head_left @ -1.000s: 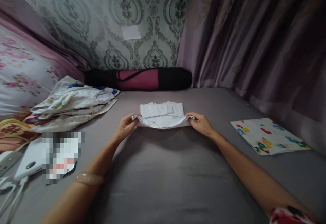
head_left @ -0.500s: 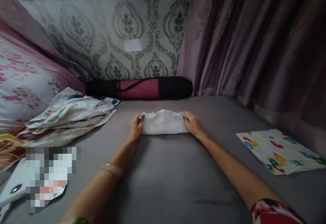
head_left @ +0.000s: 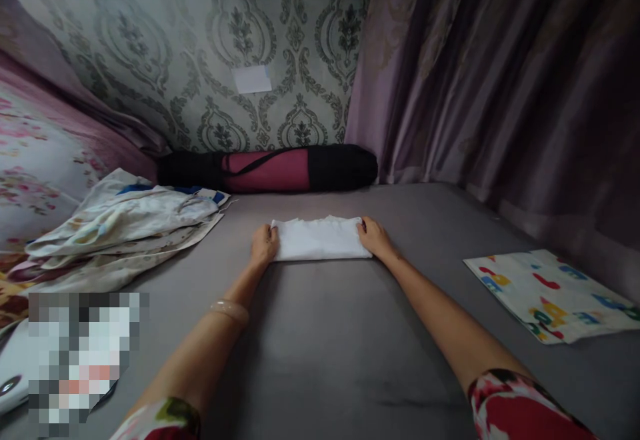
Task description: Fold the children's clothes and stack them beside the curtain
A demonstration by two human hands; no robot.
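Note:
A white folded cloth [head_left: 320,239] lies in a flat, wide strip on the grey sheet, its far edge slightly uneven. My left hand [head_left: 265,243] grips its left end, fingers closed over the edge. At the opposite end, my right hand [head_left: 376,236] has its fingers curled round the cloth's far right corner. Whether it is a garment or a plain piece of fabric I cannot make out. A pale bangle [head_left: 230,311] circles my left wrist.
A heap of crumpled cloths [head_left: 135,223] lies on the left, near a white device [head_left: 20,360] and a blurred-out item. At the right rests a folded patterned cloth [head_left: 555,293]. A black and maroon long bag [head_left: 270,170] lies along the wall; purple curtains [head_left: 440,93] hang at the right.
The cloth's raised, wavy far edge has come down and now lies flatter. Both hands still hold its ends. The camera view has shifted slightly.

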